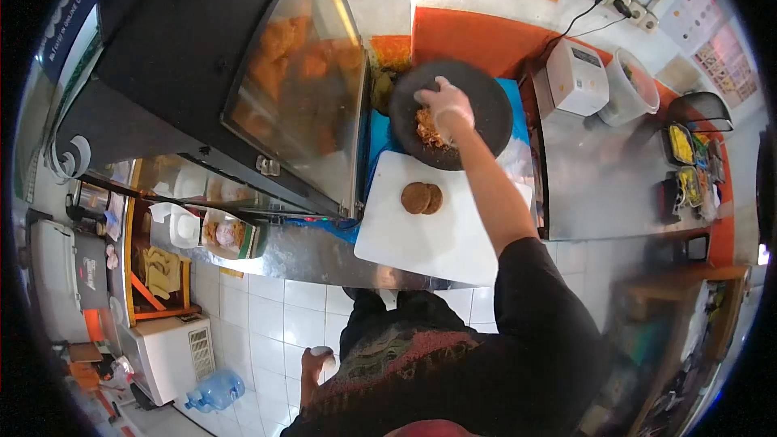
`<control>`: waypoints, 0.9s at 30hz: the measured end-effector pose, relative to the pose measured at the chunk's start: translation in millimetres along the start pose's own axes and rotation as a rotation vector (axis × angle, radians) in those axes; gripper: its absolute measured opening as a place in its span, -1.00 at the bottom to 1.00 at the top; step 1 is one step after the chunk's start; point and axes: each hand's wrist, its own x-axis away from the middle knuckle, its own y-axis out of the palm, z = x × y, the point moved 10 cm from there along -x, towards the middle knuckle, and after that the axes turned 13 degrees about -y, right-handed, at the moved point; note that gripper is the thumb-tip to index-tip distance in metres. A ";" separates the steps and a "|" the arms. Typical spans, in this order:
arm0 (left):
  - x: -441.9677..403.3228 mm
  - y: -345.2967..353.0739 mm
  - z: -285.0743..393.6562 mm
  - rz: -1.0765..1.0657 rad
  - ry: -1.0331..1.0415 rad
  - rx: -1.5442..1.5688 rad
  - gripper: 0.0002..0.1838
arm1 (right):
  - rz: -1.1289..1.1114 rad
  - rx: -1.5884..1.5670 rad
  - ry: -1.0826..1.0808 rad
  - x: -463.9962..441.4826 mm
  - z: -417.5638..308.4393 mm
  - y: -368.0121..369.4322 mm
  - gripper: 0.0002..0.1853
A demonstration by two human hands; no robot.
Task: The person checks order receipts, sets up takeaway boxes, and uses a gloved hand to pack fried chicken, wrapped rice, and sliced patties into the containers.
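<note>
My right hand (447,105), in a thin clear glove, is over a wide dark round stone dish (486,113). Its fingers are apart, above and beside a brown shredded or crumbly food (429,128) in the dish. Two round brown patties (417,198), partly overlapping, lie on a white cutting board (388,231) in front of the dish. Down at the lower left, my left hand (314,366) hangs beside my body, closed around something small and whitish that I cannot make out.
A glass-fronted cabinet (303,73) with orange-brown food stands left of the dish. To the right, a metal counter (591,178) bears a white appliance (577,77), a clear tub (627,89) and trays of yellow food (680,144). A blue water bottle (215,391) lies on the floor.
</note>
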 end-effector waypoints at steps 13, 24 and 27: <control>20.1 13.0 12.8 -0.045 -0.019 0.032 -0.31 | -0.309 0.229 -0.111 23.7 106.6 -11.9 -0.15; 0.8 25.3 -23.7 -0.067 -0.023 -0.023 -0.32 | -0.166 0.190 -0.244 14.7 -0.7 21.4 -0.33; 33.2 11.2 14.4 -0.093 -0.036 0.088 -0.39 | -0.327 0.251 -0.304 -8.5 1.3 53.4 -0.20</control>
